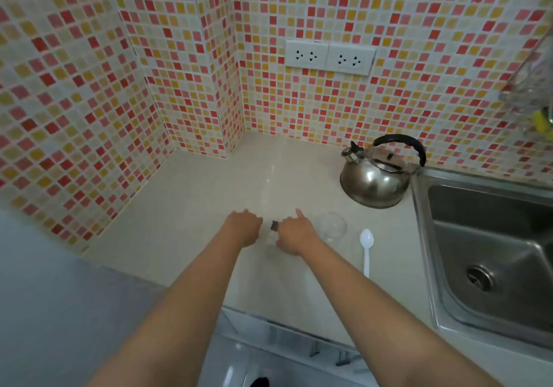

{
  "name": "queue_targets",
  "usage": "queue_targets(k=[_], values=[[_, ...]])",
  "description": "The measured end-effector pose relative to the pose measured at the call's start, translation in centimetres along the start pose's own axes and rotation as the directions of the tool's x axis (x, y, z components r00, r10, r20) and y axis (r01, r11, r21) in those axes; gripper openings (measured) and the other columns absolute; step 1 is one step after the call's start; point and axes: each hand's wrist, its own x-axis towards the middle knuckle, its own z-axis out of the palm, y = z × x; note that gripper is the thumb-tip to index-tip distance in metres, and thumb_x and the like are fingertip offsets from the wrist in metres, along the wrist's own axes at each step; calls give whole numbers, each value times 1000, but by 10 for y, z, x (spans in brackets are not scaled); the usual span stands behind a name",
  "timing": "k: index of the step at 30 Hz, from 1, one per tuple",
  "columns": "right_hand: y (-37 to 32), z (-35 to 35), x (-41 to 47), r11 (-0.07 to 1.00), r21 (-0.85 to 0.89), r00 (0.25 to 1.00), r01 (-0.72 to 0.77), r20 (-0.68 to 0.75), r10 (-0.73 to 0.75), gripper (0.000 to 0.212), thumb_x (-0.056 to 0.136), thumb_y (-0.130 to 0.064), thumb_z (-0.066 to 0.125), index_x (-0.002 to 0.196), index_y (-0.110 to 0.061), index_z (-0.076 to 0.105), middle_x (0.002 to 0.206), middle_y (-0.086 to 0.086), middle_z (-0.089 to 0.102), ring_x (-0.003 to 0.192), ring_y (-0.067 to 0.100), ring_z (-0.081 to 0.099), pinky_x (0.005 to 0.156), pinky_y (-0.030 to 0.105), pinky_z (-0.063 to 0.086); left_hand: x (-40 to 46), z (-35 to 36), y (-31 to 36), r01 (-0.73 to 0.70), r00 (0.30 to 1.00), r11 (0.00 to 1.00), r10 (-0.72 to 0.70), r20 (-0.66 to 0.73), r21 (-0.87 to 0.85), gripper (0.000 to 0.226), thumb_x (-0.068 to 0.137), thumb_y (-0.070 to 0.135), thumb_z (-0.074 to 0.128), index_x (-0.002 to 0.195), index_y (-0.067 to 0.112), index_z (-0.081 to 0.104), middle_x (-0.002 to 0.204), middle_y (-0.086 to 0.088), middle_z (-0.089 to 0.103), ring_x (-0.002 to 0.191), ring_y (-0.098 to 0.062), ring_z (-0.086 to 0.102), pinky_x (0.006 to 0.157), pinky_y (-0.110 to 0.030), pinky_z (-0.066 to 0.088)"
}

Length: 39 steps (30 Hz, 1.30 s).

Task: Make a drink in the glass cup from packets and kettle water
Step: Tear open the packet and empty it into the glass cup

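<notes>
A clear glass cup [331, 225] stands on the pale counter [185, 207], just right of my hands. My left hand [244, 226] and my right hand [294, 234] are close together over the counter, fingers curled. Between them a small dark packet [274, 225] shows, pinched by my right hand; my left hand's fingers are at its other end, though blur hides the grip. A steel kettle [374, 177] with a black handle sits behind the cup. To the right of the cup lies a white plastic spoon [366, 249].
A steel sink [490, 255] fills the right side, its rim next to the spoon. Mosaic tile walls close the counter at the back and left. Two wall sockets [329, 57] sit above the kettle. The counter's front edge runs below my forearms.
</notes>
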Motion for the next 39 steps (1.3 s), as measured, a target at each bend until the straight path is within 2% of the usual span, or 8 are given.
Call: queue_targets(k=[4, 14, 22, 25, 29, 32, 36, 39], values=[[-11, 22, 2, 994, -107, 1000, 25, 6, -24, 46, 93, -21, 40, 137, -10, 44, 147, 9, 42, 135, 22, 38, 121, 43, 0, -5, 24, 12, -64, 998, 998, 64, -4, 29, 42, 98, 22, 41, 139, 13, 43, 143, -9, 45, 133, -26, 40, 104, -41, 38], [-26, 42, -2, 986, -163, 994, 33, -96, -49, 34, 89, 1, 39, 116, 1, 60, 123, 24, 61, 128, 35, 45, 121, 42, 8, -6, 37, 23, -69, 998, 998, 69, 0, -12, 38, 96, 23, 47, 131, 10, 48, 136, -15, 48, 128, -30, 45, 100, -41, 41], [-30, 29, -15, 995, -100, 972, -24, -235, 0, 11, 54, -15, 78, 60, -18, 69, 57, -1, 69, 60, 13, 65, 81, 17, 48, -6, 36, 25, -41, 999, 998, 40, -12, -41, 32, 96, 19, 42, 124, 10, 55, 132, -13, 54, 125, -29, 48, 97, -39, 41], [-26, 29, -13, 997, 29, 983, -69, -170, 73, 19, 76, 1, 60, 87, -11, 70, 84, 8, 74, 84, 23, 68, 102, 25, 40, -7, 30, 28, 86, 995, 961, -96, -27, -265, 34, 97, 28, 41, 115, 9, 63, 124, -11, 61, 117, -29, 56, 92, -35, 44], [-16, 15, -6, 948, 281, 962, -149, -182, 205, 34, 83, 0, 48, 111, -11, 64, 105, 13, 71, 107, 29, 62, 96, 33, 44, -2, 9, 30, 272, 945, 682, -323, 55, -679, 49, 97, 42, 42, 102, 0, 66, 109, -17, 68, 102, -32, 64, 82, -35, 49], [-6, -8, -7, 883, 423, 930, -206, -196, 311, 22, 88, -13, 50, 99, -8, 69, 102, 16, 71, 98, 34, 65, 79, 35, 49, 7, -12, 28, 239, 932, 426, -352, 83, -873, 45, 94, 37, 53, 96, -5, 71, 98, -18, 73, 91, -32, 70, 87, -37, 54], [16, -47, -14, 778, 570, 865, -264, -216, 452, 20, 87, -17, 53, 86, -7, 70, 92, 17, 70, 88, 36, 65, 68, 32, 45, 18, -53, 35, 157, 924, 15, -354, 142, -987, 19, 87, 19, 64, 78, 3, 68, 65, -5, 73, 52, -13, 68, 46, -19, 45], [38, -71, -28, 720, 640, 820, -267, -243, 519, 21, 86, -13, 52, 67, -11, 61, 69, 15, 58, 69, 34, 56, 59, 30, 36, 19, -83, 44, 85, 946, -162, -297, 131, -983, 10, 84, 15, 67, 78, 7, 67, 61, -2, 68, 40, -4, 63, 47, -16, 46]])
